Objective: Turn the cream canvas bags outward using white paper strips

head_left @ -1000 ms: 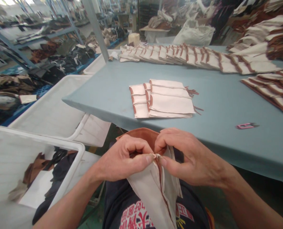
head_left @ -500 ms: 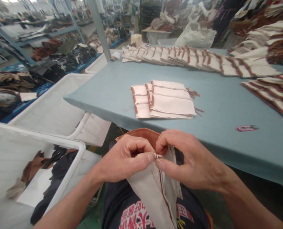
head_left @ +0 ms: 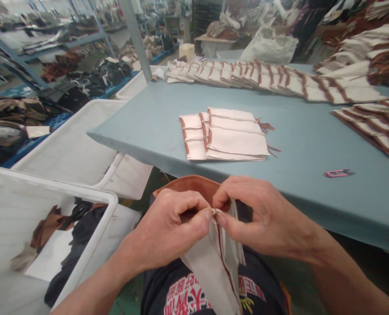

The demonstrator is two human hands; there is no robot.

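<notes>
Over my lap hangs a cream fabric piece (head_left: 206,267) with a brown lining at its top and a dark seam running down it. My left hand (head_left: 173,227) pinches the seam's upper end between thumb and forefinger. Close beside it, my right hand (head_left: 255,214) pinches the same end, with the thumbs nearly touching. A small pale bit shows between the fingertips, too small to make out. On the table ahead lies a small stack of cream pieces with brown edges (head_left: 235,138). Pink thread snips (head_left: 338,173) rest to the right.
The blue-covered table (head_left: 142,118) stretches across in front of me. Along its far side runs a long row of overlapping cream pieces (head_left: 247,78), with another pile (head_left: 378,124) at right. White bins (head_left: 112,205) holding fabric scraps stand on my left.
Both hands still hold the seam end. The thumbs have drawn closer together over it, and the pale bit between the fingertips shows less. The cream piece has shifted slightly.
</notes>
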